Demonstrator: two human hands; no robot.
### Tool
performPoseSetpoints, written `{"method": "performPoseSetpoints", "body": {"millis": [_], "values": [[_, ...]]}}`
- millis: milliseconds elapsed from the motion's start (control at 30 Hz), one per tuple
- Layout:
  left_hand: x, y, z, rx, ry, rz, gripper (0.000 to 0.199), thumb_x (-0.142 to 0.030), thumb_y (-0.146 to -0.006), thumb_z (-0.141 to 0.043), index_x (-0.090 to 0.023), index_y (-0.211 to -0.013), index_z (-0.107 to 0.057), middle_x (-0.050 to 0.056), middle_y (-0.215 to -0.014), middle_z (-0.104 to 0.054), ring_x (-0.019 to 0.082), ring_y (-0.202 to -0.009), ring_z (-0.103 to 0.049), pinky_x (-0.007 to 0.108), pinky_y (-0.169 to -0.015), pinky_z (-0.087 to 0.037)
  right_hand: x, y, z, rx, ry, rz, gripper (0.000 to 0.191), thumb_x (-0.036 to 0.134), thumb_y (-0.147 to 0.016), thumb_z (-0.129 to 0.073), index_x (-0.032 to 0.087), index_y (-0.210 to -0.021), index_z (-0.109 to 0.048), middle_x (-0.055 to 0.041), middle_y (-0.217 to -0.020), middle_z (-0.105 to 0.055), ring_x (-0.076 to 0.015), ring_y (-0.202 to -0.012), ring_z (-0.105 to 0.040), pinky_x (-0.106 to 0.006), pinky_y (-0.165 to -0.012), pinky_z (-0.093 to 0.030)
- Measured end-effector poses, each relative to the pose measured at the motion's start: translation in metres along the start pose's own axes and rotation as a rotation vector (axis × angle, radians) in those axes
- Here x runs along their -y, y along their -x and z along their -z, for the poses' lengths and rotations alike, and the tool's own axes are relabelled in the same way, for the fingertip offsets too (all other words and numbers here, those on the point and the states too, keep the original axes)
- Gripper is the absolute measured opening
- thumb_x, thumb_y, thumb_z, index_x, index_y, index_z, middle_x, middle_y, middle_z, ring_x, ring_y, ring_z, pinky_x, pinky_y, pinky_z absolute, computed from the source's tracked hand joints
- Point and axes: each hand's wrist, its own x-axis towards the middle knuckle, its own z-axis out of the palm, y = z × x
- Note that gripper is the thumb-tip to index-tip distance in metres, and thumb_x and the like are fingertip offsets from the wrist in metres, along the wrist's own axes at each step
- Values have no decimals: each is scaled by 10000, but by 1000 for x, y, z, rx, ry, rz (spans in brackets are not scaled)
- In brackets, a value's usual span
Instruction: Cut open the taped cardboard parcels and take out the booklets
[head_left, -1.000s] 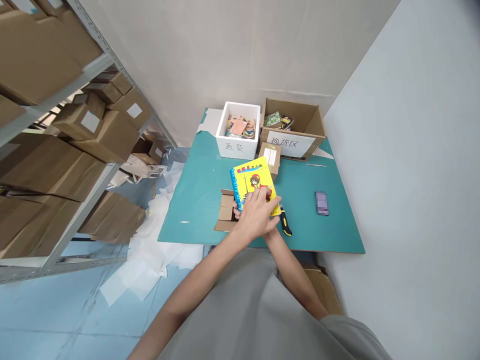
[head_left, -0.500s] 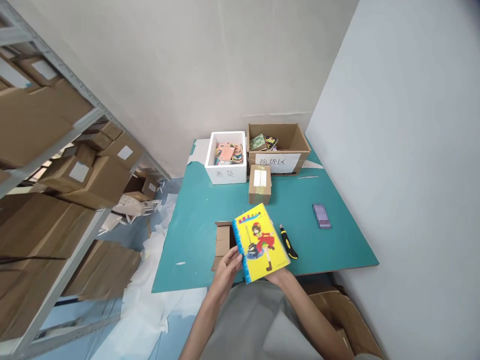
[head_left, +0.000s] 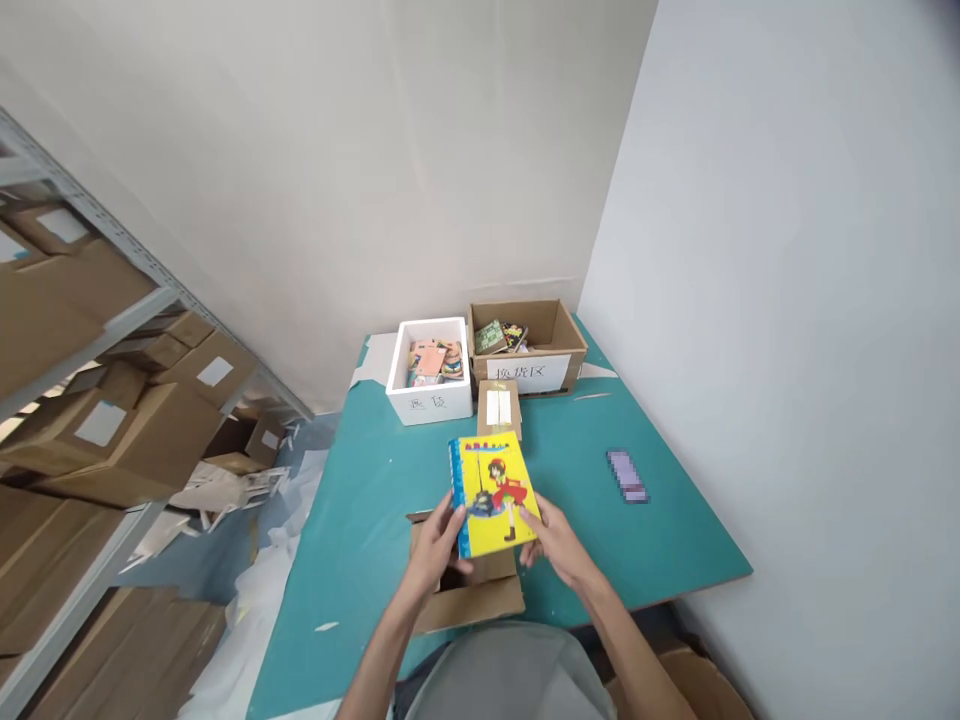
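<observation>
A yellow book [head_left: 496,500] with a blue spine and a cartoon figure in red on its cover is held up in front of me. My left hand [head_left: 436,540] grips its left edge, thumb on the cover. On the lower right edge my right hand [head_left: 556,540] closes, its thumb also on the cover. Below the book an opened cardboard box [head_left: 480,605] lies on the green table [head_left: 352,560], its flaps spread; the book and my left hand hide part of it. Behind the book stands a small taped carton [head_left: 499,408] with a white label.
At the back stand a white foam box [head_left: 429,405] of small colourful items and a cardboard bin [head_left: 529,375] holding books. A blurred purple object [head_left: 628,477] lies to the right. Shelves [head_left: 161,300] of cartons rise on the left; a wall [head_left: 750,350] borders the right.
My right hand has moved from beneath the book to its right edge. The book is now more upright and farther left. The view has shifted, and the utility knife no longer shows.
</observation>
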Motion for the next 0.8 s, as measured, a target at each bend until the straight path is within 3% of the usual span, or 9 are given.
{"method": "performPoseSetpoints", "body": {"millis": [133,200,267,333,433,533,633,733,800], "values": [[-118,-78,-26,92,-52,-376,866,-643,-779,-841,-200,-1492,-629,187,-1467,-661,387,-1151,-747,524,-743,-712,80,-59,7,-67,-27,248,600,556,-938,-761,216,-1418,-643,-84,-1092,-789,-231,-832,-768,-368,-714,-675],[-173,-106,-37,-16,-60,-580,699,-564,-797,-816,-135,-1339,-715,214,-1425,-680,356,-1165,-747,538,-921,-671,124,-89,7,-111,-69,430,577,559,-954,-745,184,-1382,-653,-118,-1195,-779,-233,-964,-771,-334,-776,-673],[-206,-121,-41,-150,-96,-733,553,-479,-828,-774,-135,-1261,-746,208,-1365,-715,338,-1220,-727,534,-1024,-619,154,-110,8,-114,-31,480,534,532,-986,-730,159,-1361,-659,-147,-1273,-748,-252,-1070,-750,-352,-831,-662],[-210,-123,-35,-224,-131,-833,428,-415,-852,-730,-163,-1195,-778,182,-1333,-741,326,-1262,-708,519,-1074,-584,160,-119,11,-104,-11,465,459,466,-1023,-712,167,-1366,-652,-129,-1338,-701,-255,-1128,-720,-416,-914,-644],[-159,-109,1,-322,-209,-819,289,-393,-851,-723,-205,-1045,-826,150,-1286,-770,341,-1291,-683,507,-1037,-595,116,-114,20,-84,-5,382,372,423,-1041,-695,183,-1324,-673,-115,-1305,-711,-251,-1107,-729,-464,-955,-632],[-66,-84,60,-424,-256,-672,255,-464,-801,-782,-214,-836,-812,136,-1098,-814,352,-1117,-740,517,-947,-622,26,-93,36,-79,-25,194,315,420,-1013,-696,156,-1184,-715,-164,-1098,-796,-274,-989,-794,-459,-946,-644],[34,-49,114,-524,-233,-533,330,-579,-741,-842,-268,-715,-737,74,-806,-781,319,-862,-743,541,-872,-623,-75,-61,53,-166,-155,-198,185,323,-950,-747,157,-1024,-714,-165,-1042,-817,-253,-973,-814,-422,-1036,-612],[105,-9,137,-595,-233,-232,526,-761,-724,-773,-251,-656,-665,74,-687,-718,326,-794,-719,594,-852,-613,-148,-27,60,-249,-151,-444,187,276,-883,-820,148,-968,-714,-182,-1027,-809,-262,-982,-811,-430,-1051,-598],[133,9,138,-578,-216,-101,639,-843,-693,-744,-207,-735,-699,105,-759,-747,337,-846,-732,595,-853,-614,-172,-11,57,-258,-104,-503,231,277,-841,-863,153,-974,-720,-179,-1042,-801,-271,-1016,-800,-437,-1044,-600]]}}
